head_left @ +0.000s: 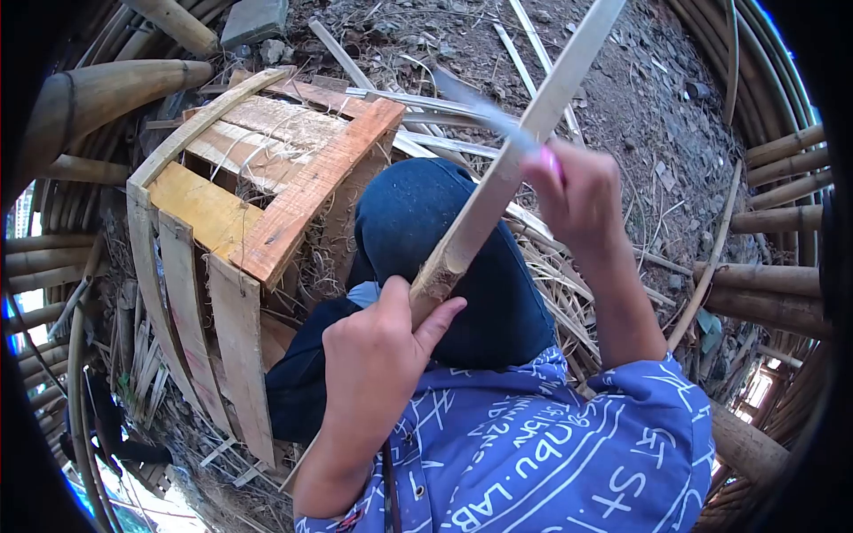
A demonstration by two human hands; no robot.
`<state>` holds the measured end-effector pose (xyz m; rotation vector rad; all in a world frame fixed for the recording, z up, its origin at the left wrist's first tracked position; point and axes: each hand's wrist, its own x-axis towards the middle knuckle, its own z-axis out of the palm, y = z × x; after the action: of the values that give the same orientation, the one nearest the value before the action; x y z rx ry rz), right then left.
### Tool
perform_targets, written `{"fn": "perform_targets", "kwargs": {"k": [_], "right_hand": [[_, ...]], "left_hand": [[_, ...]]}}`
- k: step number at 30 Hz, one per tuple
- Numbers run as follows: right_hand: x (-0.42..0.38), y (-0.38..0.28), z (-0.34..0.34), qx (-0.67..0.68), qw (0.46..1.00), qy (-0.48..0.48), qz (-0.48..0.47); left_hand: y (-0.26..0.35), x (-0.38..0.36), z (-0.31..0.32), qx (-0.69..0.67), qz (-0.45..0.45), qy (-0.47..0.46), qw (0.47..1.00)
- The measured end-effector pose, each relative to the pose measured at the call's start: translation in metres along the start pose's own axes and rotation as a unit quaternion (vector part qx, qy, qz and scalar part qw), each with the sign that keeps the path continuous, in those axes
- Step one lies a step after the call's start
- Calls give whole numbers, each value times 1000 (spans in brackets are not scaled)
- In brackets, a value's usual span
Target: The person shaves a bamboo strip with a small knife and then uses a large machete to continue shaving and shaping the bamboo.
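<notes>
While cut strips [338,52] litter the ground [622,115], left hand [375,345] grips one slat [499,185], apparently unfinished; right hand [582,195] clasps a knife [553,165].

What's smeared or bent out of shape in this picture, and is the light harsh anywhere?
Head view: the knife is motion-blurred, while the left hand and wooden stick look fairly crisp; wide-lens distortion bows the surroundings; glare whites out the lower left.
</notes>
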<state>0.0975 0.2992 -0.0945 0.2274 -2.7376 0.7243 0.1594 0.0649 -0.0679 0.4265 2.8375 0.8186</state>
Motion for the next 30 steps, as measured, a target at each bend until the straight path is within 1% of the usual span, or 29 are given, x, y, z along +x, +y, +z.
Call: {"fn": "perform_targets", "kwargs": {"k": [2, 3, 4, 6, 7, 8, 10, 12, 13, 14, 16, 17, 18, 19, 20, 21, 22, 23, 24, 25, 26, 27, 28, 29, 30], "right_hand": [[8, 32, 0, -17, 994, 43, 98], [14, 38, -9, -34, 987, 23, 154], [11, 35, -14, -35, 988, 27, 150], [-5, 15, -21, 86, 993, 25, 81], [-12, 1, -17, 69, 997, 22, -25], [-22, -5, -10, 32, 999, -20, 1], [-27, 21, 14, 53, 997, 26, 42], [-14, 56, 13, 57, 984, 42, 161], [-12, 49, 2, 120, 967, 59, 217], [-11, 41, -3, 130, 969, 54, 204], [-18, 19, -5, 246, 957, 60, 145], [-20, 4, -8, 326, 928, 74, 164], [-18, -14, -9, 410, 891, 76, 181], [-19, -29, -7, 470, 844, 110, 235], [-21, -40, -5, 521, 789, 134, 296], [-23, -41, -9, 584, 754, 86, 286], [-23, -36, -11, 639, 714, 42, 285], [-21, -39, -7, 662, 694, 50, 278], [-19, -42, -1, 680, 676, 66, 275], [-15, -42, 4, 691, 679, 59, 240], [-11, -39, 8, 700, 682, 56, 204], [-3, -30, 11, 702, 683, 32, 202], [8, -20, 12, 693, 696, 49, 180], [20, -11, 14, 686, 707, 70, 158], [31, -21, 7, 687, 697, 96, 183]], "left_hand": [[2, -1, 1, 16, -7, 10, 1000], [4, -1, 0, 22, -12, 6, 1000], [4, -2, 2, 21, -11, 12, 1000], [1, -3, 7, -1, -15, 27, 1000], [2, -5, 9, 0, -12, 23, 1000], [2, -6, 9, -22, -24, 15, 999], [5, -7, 9, -42, -35, 10, 998], [8, -7, 6, -26, -34, 6, 999], [7, -6, 5, -29, -32, -1, 999], [6, -4, 0, -24, -43, 11, 999], [8, -7, -12, -62, -24, -7, 998], [11, -9, -14, -85, -21, -7, 996], [11, -13, -14, -136, -20, 10, 990], [14, -15, -21, -123, -14, -12, 992], [11, -19, -22, -103, 39, 10, 994], [7, -24, -23, -89, 73, 37, 993], [5, -29, -26, -60, 67, 50, 995], [7, -34, -32, 25, 24, 35, 999], [10, -44, -28, 128, -9, 106, 986], [14, -58, -33, 178, -37, 161, 970], [12, -76, -37, 221, -9, 263, 939], [12, -92, -37, 144, 6, 347, 927], [12, -107, -37, 68, 27, 428, 901], [4, -127, -31, 36, 49, 461, 885], [-9, -159, -24, 8, 77, 493, 867]]}}
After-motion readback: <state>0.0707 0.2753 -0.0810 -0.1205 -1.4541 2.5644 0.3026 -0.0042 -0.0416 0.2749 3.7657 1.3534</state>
